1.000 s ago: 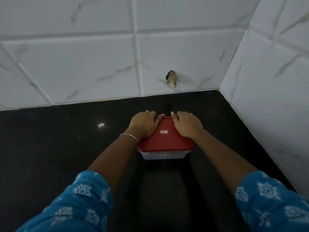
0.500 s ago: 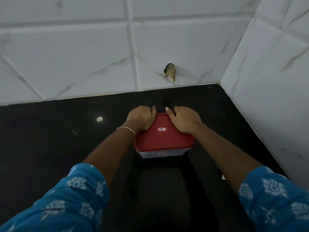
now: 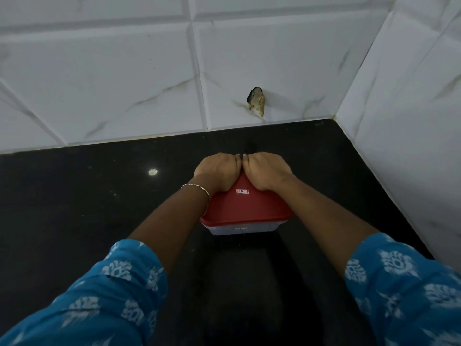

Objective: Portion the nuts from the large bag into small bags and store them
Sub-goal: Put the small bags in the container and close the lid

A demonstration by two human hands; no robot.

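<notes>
Pressing down on a red lid (image 3: 245, 208), both hands sit side by side on its far edge. The left hand (image 3: 217, 171) covers the far left part of the lid and the right hand (image 3: 265, 171) covers the far right part. The two hands touch each other in the middle. The fingers of both are bent over the far rim, so the grip of each hand is closed on the lid; the fingertips themselves are mostly hidden behind the knuckles.

The lid lies on a pale, half-clear box (image 3: 244, 229), and only the near wall of this box shows under the lid. What is inside the box cannot be made out. A small white label (image 3: 242, 191) is on the lid, just near the hands.

The box stands on a black table (image 3: 87, 208), close to the corner where two walls of white tiles (image 3: 99, 83) meet. In the back wall, beyond the hands, there is a small dark hole (image 3: 256, 101) with something brownish in it. A thin bracelet (image 3: 197, 187) is on the left wrist. Both arms wear blue sleeves (image 3: 112, 295) with a white pattern. A small spot of light (image 3: 153, 172) shines on the table, to the left of the hands.
</notes>
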